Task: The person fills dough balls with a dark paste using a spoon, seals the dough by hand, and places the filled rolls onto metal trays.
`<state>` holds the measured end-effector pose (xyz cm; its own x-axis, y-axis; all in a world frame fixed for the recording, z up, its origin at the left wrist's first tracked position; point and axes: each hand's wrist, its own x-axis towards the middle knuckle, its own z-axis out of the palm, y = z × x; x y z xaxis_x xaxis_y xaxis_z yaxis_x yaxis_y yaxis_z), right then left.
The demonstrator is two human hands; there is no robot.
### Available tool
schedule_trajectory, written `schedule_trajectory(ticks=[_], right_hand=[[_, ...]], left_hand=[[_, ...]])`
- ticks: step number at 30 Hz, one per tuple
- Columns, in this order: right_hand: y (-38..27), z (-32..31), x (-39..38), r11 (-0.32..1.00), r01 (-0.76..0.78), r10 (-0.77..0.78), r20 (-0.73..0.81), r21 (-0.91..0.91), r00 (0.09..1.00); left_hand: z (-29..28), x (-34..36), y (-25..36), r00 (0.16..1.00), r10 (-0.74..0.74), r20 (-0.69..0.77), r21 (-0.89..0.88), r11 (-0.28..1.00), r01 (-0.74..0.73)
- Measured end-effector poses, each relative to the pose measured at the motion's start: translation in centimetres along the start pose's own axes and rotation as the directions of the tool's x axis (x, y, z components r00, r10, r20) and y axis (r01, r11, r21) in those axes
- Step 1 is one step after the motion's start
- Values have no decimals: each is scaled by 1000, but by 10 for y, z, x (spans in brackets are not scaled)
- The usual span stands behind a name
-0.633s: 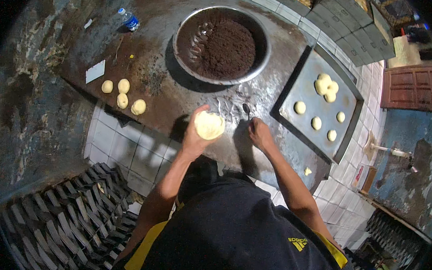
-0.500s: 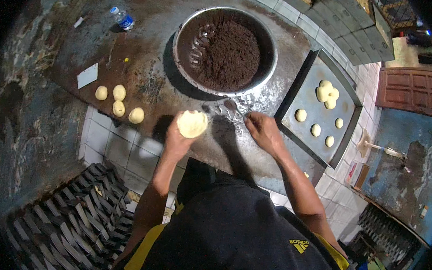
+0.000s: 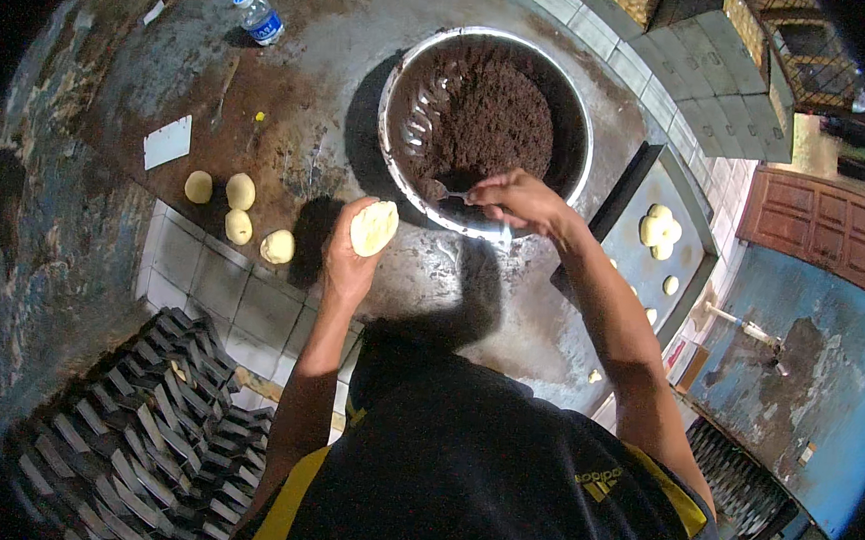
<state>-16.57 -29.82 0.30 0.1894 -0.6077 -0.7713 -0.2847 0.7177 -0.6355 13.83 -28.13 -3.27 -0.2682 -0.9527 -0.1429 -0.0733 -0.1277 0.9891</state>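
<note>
My left hand (image 3: 346, 254) cups a flattened piece of pale dough (image 3: 373, 229), its face turned upward. In my right hand (image 3: 523, 202) is a spoon (image 3: 455, 194), its bowl inside the near rim of a large metal basin (image 3: 583, 150). Dark brown crumbly filling (image 3: 494, 109) is heaped in that basin. Several round dough balls (image 3: 240, 191) lie on the table to the left of my left hand. My right forearm partly hides a metal tray (image 3: 695, 253) that holds more dough pieces (image 3: 660, 231).
A plastic bottle (image 3: 259, 18) with a blue cap stands at the far left of the worn table (image 3: 310, 91). Near the dough balls lies a white card (image 3: 168, 143). Stacked dark metal pans (image 3: 155, 431) are at the lower left. Grey boxes (image 3: 717, 79) stand at the far right.
My right hand has moved up and forward, bringing the spoon from above the table into the basin. My left hand still holds the dough, now tilted more to the side. The whole view has shifted slightly.
</note>
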Motion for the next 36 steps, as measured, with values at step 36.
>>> schedule_trajectory(ticks=[36], right_hand=[[299, 237, -339, 829, 515, -274, -961, -219, 31]], left_hand=[[262, -318, 49, 759, 47, 649, -207, 971, 116]])
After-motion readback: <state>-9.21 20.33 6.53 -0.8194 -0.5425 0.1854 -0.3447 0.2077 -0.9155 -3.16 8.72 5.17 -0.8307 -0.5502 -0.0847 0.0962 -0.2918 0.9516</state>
